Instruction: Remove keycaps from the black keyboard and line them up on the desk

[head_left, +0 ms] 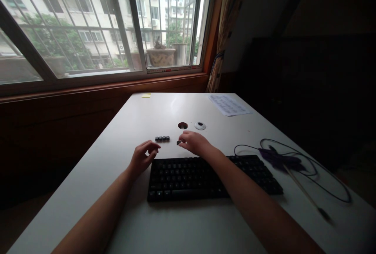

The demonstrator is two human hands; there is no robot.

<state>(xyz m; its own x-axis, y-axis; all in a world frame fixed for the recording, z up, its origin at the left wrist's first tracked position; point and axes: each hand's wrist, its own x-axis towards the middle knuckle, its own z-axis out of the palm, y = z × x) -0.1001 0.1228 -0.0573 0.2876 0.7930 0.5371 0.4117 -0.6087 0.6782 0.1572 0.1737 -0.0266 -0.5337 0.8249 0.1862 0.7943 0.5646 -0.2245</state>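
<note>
A black keyboard [205,175] lies on the white table [164,226] in front of me. Beyond its far edge a short row of loose black keycaps [162,138] sits on the table. My right hand [195,143] reaches over the keyboard's far edge, fingers curled, pinching a small black keycap [179,142] just right of that row. My left hand [143,156] hovers beside the keyboard's left end, its fingers curled in with thumb and fingertips close together; nothing shows in it.
A round cable hole [182,125] and its white cap [200,125] lie beyond the keycaps. A printed sheet [228,105] and a yellow note [146,95] lie at the far edge. A black cable [308,167], a purple duster [279,159] and its stick lie at the right.
</note>
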